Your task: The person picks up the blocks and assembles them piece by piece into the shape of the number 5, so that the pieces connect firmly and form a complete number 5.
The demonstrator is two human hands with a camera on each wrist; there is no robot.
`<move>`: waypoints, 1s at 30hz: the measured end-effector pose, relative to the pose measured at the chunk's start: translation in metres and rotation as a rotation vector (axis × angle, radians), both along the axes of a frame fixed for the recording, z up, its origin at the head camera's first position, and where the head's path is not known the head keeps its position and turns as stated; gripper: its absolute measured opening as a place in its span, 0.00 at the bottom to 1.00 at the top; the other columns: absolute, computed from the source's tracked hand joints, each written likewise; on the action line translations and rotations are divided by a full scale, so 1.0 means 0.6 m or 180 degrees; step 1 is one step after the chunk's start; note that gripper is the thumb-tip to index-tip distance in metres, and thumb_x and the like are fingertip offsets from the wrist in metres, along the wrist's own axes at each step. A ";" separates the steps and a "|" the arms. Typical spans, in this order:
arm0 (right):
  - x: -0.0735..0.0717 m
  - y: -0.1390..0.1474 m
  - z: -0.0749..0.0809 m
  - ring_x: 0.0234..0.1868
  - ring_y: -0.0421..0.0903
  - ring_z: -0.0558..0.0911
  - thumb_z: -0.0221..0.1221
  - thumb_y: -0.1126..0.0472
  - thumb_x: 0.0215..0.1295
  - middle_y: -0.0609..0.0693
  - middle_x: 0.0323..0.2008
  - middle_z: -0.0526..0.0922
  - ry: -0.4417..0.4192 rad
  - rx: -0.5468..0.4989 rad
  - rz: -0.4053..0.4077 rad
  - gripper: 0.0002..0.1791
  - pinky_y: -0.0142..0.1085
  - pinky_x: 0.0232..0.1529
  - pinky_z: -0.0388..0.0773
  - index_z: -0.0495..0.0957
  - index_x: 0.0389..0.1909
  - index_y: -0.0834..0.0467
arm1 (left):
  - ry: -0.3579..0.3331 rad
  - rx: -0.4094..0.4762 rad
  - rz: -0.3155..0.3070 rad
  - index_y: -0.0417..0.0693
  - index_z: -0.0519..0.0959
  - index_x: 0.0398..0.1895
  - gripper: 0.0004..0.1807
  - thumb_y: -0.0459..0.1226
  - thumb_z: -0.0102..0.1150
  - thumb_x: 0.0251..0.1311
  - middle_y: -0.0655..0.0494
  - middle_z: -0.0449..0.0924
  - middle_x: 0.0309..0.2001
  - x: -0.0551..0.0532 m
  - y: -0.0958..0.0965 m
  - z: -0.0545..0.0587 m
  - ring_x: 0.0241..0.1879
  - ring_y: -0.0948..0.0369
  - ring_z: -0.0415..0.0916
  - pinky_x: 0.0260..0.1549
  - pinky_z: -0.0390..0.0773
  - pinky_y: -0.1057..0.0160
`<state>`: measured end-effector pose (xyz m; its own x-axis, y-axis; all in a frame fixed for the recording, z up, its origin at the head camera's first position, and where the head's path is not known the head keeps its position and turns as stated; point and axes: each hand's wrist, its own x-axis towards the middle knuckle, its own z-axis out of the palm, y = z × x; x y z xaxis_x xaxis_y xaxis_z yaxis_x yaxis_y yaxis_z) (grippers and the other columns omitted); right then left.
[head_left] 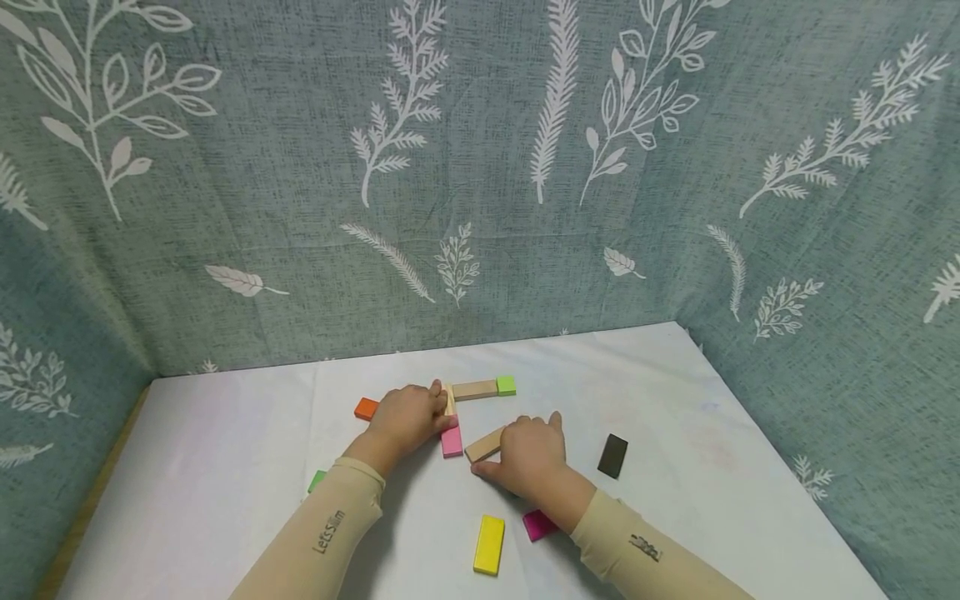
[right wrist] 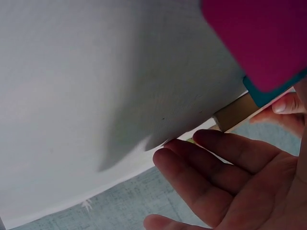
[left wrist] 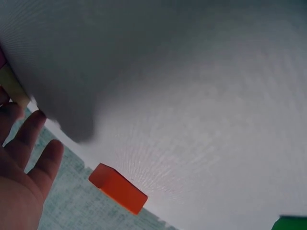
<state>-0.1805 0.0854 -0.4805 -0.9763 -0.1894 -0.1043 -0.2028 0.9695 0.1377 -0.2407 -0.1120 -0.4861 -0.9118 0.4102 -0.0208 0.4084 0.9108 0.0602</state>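
Observation:
My left hand point(head_left: 408, 417) bends over a light wooden block point(head_left: 450, 402), thumb and index finger pinching it where it meets a pink block point(head_left: 452, 442). In the left wrist view its other fingers point(left wrist: 50, 155) spread away from the wood. Opposite, my right hand point(head_left: 534, 457) holds the end of another wooden block point(head_left: 484, 446), which lies slanted beside the pink one; its thumb is at the near side. A third wooden block point(head_left: 476, 390) runs from the left fingertips to a lime-green block point(head_left: 506, 385). A teal block point(right wrist: 256, 93) shows in the right wrist view.
On the white table point(head_left: 690, 500) lie an orange block point(head_left: 366, 408), a green one point(head_left: 317, 480), a yellow one point(head_left: 489, 545), a magenta one point(head_left: 537, 525) partly behind the right wrist, and a black one point(head_left: 612, 456). A leaf-patterned curtain point(head_left: 300, 192) surrounds the back and sides.

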 end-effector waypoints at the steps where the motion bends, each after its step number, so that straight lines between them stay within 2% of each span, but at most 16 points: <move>1: 0.000 -0.001 0.000 0.41 0.55 0.81 0.51 0.18 0.42 0.52 0.31 0.81 0.0004 0.0000 -0.0002 0.46 0.64 0.61 0.60 0.84 0.33 0.58 | 0.0013 -0.0001 0.0001 0.52 0.72 0.63 0.36 0.62 0.51 0.58 0.47 0.76 0.59 0.000 0.000 0.000 0.49 0.50 0.79 0.46 0.77 0.48; 19: 0.000 -0.013 0.000 0.39 0.54 0.82 0.52 0.18 0.42 0.51 0.27 0.79 -0.0038 -0.0032 -0.0019 0.47 0.61 0.59 0.65 0.83 0.37 0.59 | 0.0054 0.0029 0.0020 0.50 0.71 0.64 0.37 0.62 0.52 0.57 0.47 0.78 0.55 0.000 -0.008 -0.005 0.47 0.50 0.80 0.44 0.77 0.47; 26: -0.001 0.001 0.004 0.30 0.49 0.78 0.52 0.16 0.38 0.49 0.27 0.78 -0.0066 -0.0180 -0.0124 0.51 0.50 0.45 0.74 0.79 0.43 0.59 | 0.0027 0.0017 0.0000 0.53 0.73 0.63 0.35 0.62 0.52 0.57 0.48 0.76 0.58 -0.002 -0.007 -0.005 0.49 0.50 0.79 0.45 0.77 0.47; 30: 0.000 0.031 0.015 0.30 0.48 0.78 0.53 0.18 0.41 0.50 0.29 0.80 -0.0137 -0.0265 -0.0182 0.51 0.46 0.39 0.76 0.78 0.48 0.60 | -0.0009 0.0023 -0.0013 0.54 0.73 0.62 0.34 0.62 0.52 0.57 0.49 0.75 0.60 -0.004 -0.004 -0.004 0.48 0.50 0.79 0.43 0.77 0.48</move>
